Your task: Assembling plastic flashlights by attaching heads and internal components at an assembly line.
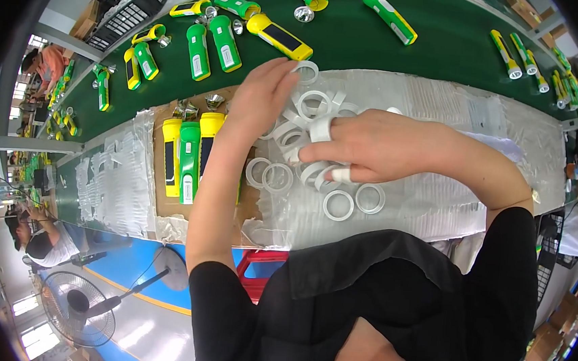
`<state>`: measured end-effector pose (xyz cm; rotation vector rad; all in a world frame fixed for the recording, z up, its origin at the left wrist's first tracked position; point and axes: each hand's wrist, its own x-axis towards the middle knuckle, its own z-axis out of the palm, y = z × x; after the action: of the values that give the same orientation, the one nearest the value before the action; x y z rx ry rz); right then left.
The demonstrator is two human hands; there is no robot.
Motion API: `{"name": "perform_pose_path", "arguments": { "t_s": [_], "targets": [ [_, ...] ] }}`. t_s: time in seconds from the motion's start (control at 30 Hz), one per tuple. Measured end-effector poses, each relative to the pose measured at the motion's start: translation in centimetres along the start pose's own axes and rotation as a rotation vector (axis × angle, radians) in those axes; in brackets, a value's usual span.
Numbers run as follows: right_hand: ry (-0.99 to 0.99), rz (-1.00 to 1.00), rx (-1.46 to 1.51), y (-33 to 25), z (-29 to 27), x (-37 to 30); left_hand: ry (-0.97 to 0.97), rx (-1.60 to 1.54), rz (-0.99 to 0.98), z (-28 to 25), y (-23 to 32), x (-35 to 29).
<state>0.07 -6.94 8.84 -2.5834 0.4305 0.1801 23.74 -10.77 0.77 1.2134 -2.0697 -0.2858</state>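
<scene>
Smooth white plastic on the rings (321, 129), by the look of it, with a soft sheen rather than a hard gloss. Up go the flashlights (189, 156) in the shine stakes: slick, glossy yellow and green plastic, their dark panels (283, 39) glassy and flat. Brightest of all, the reflectors (304, 14), mirror-smooth and metallic! The green surface (441, 53) looks even and fairly matt; over it, translucent plastic film (431, 192), wrinkled, ridged and catching the light. Brown cardboard (249, 208) here, dull and papery, torn rough along its edge. Matt black cloth on the shirt (377, 269), softly creased; below, a glossy floor (169, 324) throwing back glare.
</scene>
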Motion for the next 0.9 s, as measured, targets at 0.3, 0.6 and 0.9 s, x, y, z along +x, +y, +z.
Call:
{"name": "perform_pose_path", "arguments": {
  "t_s": [0.3,0.6,0.9],
  "targets": [
    [0.087,-0.074,0.445,2.6,2.0,-1.2,-0.338,-0.077,-0.209,0.7,2.3,0.0],
    [0.094,-0.045,1.065,2.6,2.8,-1.5,-0.112,-0.35,-0.226,-1.0,6.2,-3.1],
    [0.163,-0.172,1.255,2.3,4.5,-2.8,-0.152,-0.521,-0.249,0.8,10.4,-5.7]
  ]
}}
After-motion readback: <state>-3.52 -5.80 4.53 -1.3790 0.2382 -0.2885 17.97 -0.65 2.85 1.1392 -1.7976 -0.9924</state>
